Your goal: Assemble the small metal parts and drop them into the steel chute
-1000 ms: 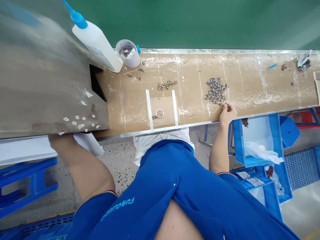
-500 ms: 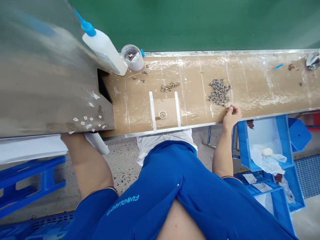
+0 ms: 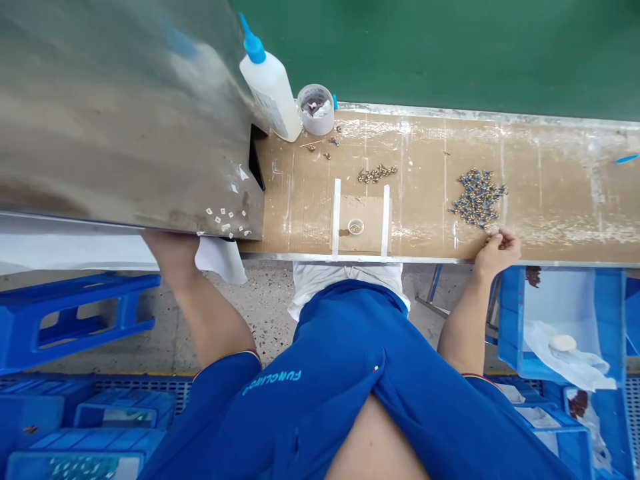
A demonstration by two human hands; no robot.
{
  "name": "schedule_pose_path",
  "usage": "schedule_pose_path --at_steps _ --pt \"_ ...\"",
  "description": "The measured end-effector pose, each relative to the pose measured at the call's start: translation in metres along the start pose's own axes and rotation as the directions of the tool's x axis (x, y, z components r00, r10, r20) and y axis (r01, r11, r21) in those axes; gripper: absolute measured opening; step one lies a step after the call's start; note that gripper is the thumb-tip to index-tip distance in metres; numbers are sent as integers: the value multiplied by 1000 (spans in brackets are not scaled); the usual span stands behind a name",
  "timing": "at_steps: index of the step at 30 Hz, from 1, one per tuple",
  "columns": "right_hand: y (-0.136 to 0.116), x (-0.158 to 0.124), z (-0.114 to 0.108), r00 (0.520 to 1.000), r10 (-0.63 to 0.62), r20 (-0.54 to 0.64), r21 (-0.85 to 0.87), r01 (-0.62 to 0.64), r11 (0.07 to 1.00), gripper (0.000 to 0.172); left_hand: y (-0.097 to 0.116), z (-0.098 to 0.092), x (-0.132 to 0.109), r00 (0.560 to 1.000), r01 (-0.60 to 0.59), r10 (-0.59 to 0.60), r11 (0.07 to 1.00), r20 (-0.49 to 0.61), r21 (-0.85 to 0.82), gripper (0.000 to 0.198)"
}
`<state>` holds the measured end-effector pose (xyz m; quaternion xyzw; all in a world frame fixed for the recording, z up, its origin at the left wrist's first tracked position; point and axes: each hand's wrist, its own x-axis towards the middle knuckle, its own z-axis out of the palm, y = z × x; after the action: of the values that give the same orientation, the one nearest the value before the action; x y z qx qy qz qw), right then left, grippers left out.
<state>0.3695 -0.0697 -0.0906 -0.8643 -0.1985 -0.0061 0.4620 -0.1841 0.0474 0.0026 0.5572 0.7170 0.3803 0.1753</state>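
Observation:
My right hand (image 3: 497,252) rests at the bench's front edge, its fingertips pinched together at the lower rim of a pile of small blue-and-gold metal parts (image 3: 477,199). Whether the fingers hold a part is too small to tell. My left forearm (image 3: 175,267) reaches under a tilted steel sheet (image 3: 125,113), which hides the left hand. A white cloth (image 3: 220,260) hangs beside that forearm. A smaller row of gold parts (image 3: 377,174) lies left of the pile.
The cardboard-covered bench (image 3: 425,147) holds a small clear cup (image 3: 355,227) between white tape strips, a white glue bottle (image 3: 270,87) and a round tub (image 3: 315,109). Blue crates (image 3: 560,320) stand at lower right. A blue stool (image 3: 75,313) stands at left.
The whole view has swung, so the bench and its objects sit further right and more level. More floor crates show. My right hand stays at the pile's edge.

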Motion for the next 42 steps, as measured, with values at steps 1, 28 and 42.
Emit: schedule_pose_path --at_steps 1,28,42 --pt "-1 0 0 1000 0 2 2 0 1000 17 4 -3 -5 995 -33 31 999 -98 -18 40" --pt "-17 -21 6 989 62 -131 198 -35 980 15 40 121 -85 754 358 133 737 643 -573 29" --pt "-73 -152 61 588 -365 722 474 -36 880 39 37 154 -106 669 442 166 695 725 -567 35"
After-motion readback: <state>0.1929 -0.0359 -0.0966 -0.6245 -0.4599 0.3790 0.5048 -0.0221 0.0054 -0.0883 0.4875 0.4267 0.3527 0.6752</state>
